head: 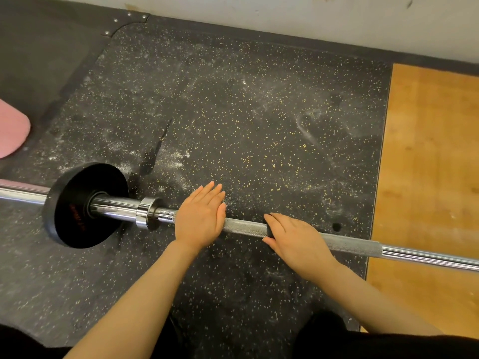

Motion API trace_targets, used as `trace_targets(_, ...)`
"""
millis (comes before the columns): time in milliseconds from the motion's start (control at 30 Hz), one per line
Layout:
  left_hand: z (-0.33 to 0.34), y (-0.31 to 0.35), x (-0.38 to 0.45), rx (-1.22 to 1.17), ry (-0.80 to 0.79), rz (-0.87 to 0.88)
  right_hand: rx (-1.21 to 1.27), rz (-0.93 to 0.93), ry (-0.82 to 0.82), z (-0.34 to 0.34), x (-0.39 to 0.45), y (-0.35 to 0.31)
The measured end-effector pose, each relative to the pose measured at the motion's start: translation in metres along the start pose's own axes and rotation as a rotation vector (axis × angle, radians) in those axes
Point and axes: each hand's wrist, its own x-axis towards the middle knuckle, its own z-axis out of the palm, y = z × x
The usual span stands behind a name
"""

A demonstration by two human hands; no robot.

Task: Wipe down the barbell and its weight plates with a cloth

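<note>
Right hand (298, 239) curls over the barbell (243, 228) and wraps a dark cloth (269, 230) round the rough, cross-hatched grip; only a sliver of the cloth shows, so its fabric is hard to make out. Left hand (201, 216) lies flat on the bar, fingers straight, holding nothing. One round black weight plate (75, 206) sits beside a shiny collar (145, 212) on the speckled rubber mat (259, 112). Both bar ends run out of view.

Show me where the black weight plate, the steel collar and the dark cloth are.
black weight plate (67, 216): head view, on its flat face.
steel collar (145, 212): head view, on its shiny outer ring.
dark cloth (269, 229): head view, on the bit showing under the right hand.
</note>
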Motion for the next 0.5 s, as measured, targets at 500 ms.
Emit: trace_targets(500,-0.003,-0.005,0.029,-0.006,-0.058,-0.024,0.184,0.118,0.022,-0.012,-0.002,0.038)
